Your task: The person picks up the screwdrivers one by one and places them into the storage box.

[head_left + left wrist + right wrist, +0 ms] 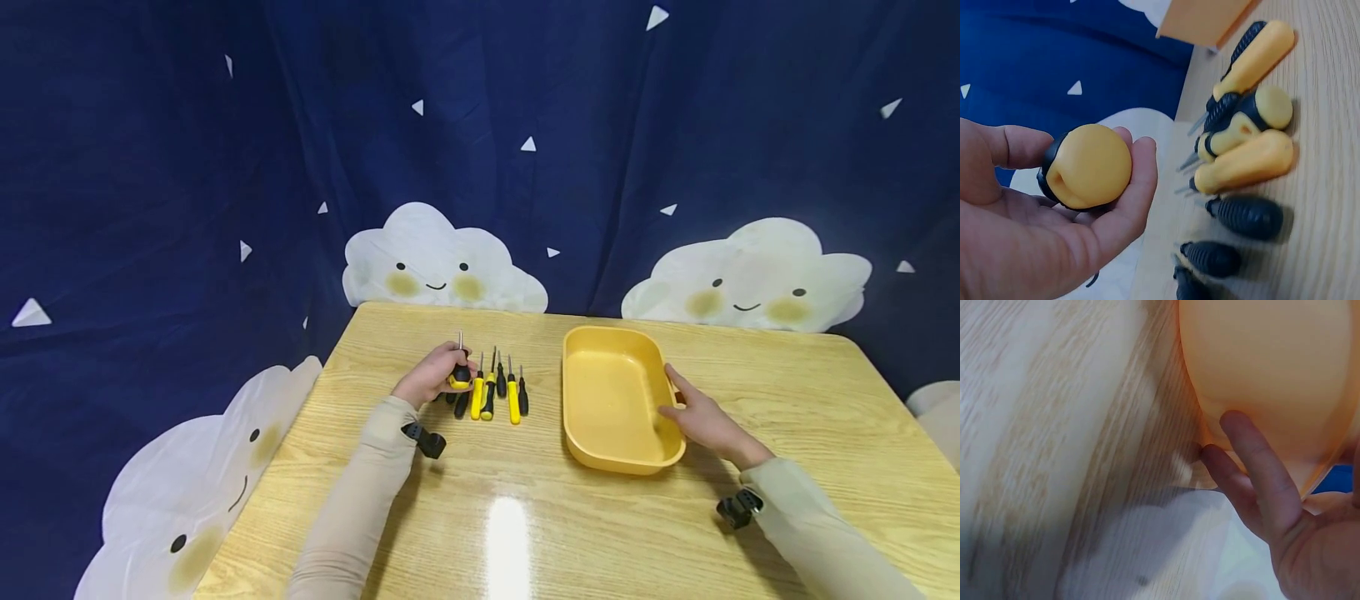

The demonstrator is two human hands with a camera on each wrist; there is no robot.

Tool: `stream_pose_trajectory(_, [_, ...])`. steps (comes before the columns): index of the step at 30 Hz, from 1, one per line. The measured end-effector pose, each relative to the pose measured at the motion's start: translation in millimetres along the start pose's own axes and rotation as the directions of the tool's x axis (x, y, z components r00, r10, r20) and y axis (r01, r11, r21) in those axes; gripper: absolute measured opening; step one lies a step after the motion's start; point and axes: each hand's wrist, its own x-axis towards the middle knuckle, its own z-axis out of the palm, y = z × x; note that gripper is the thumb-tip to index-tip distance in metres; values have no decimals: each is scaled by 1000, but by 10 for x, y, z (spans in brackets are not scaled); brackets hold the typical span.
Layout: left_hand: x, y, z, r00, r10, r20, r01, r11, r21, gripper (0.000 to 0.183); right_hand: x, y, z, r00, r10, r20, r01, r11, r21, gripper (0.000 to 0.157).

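My left hand [433,375] grips a stubby-handled screwdriver [460,377], its metal shaft pointing away from me. The rounded yellow butt of that handle, with black at its side, faces the left wrist view. Beside and below this hand, several screwdrivers lie in a row, among them a yellow one [513,402], a black one [522,400] and a yellow-and-black one [488,400]. My right hand [705,421] holds the right side of a yellow plastic bin [611,400], thumb over the rim. Two fingers [1260,462] touch its outer wall in the right wrist view.
The wooden table [450,517] carries the bin right of the screwdriver row. Behind it hangs a dark blue curtain [480,183] with white clouds and triangles. A small black camera sits on each wrist.
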Motion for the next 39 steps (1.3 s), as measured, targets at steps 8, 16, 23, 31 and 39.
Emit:
stream_pose_trajectory(8, [-15,41,189,999,2,48,0,1000,-23,38,-7,-5,10,1000,-4,3,4,1000,-2,76])
stream_pose_trajectory(16, [6,92,432,996,11,85,-7,999,-44,38,4,-13,-12,999,-29,-13,28,997,-78,75])
stream_pose_trajectory(23, [79,138,681,991,3,135,6,998,-65,36,-20,-26,-9,999,-32,-11,31,996,-85,74])
stream_pose_trajectory(31, [128,186,956,985,1,175,7,999,-43,30,-19,-3,17,999,-44,-3,44,996,-82,74])
stream_pose_trajectory(39, [211,263,1199,978,-1,210,7,1000,-29,32,-24,-18,5,998,-58,-24,54,990,-130,75])
